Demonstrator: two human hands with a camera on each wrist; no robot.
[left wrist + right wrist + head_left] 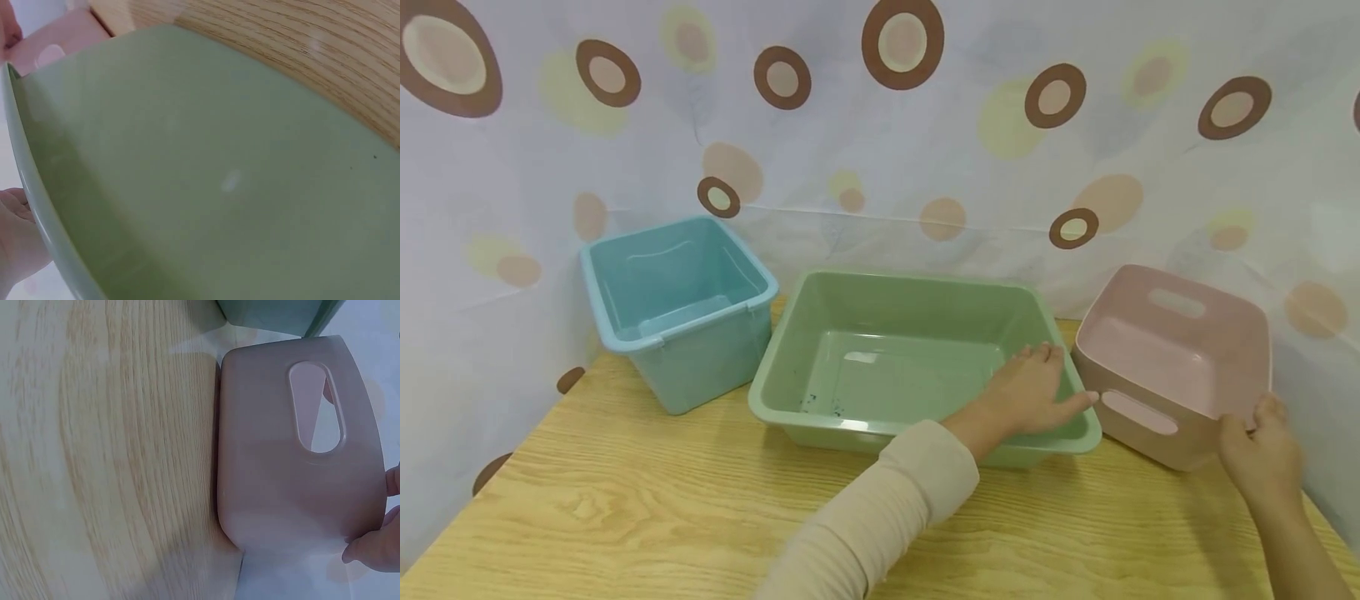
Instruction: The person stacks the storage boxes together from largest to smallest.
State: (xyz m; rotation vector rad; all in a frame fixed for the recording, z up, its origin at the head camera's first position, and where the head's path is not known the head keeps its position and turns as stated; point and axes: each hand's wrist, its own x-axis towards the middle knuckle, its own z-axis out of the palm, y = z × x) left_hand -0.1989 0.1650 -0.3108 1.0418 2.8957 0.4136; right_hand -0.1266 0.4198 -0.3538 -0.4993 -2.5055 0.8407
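My left hand (1030, 392) is over the right end of a green plastic basin (917, 375). Its fingers look straight, and the thumb reaches across the rim toward a pink basket (1165, 333) with slot handles. In the left wrist view, part of that hand (22, 240) shows beyond the basin's rim (47, 212). With thumb and fingers, my right hand (1262, 454) pinches the near right corner of the pink basket's rim. The right wrist view shows the thumb (369, 547) on the outer wall of the basket (281, 487).
A light blue square bin (700, 350) stands at the left, close to the basin. The three containers form a row on a wood-grain table (647, 500). Behind them hangs a white cloth (820, 142) with brown and yellow circles.
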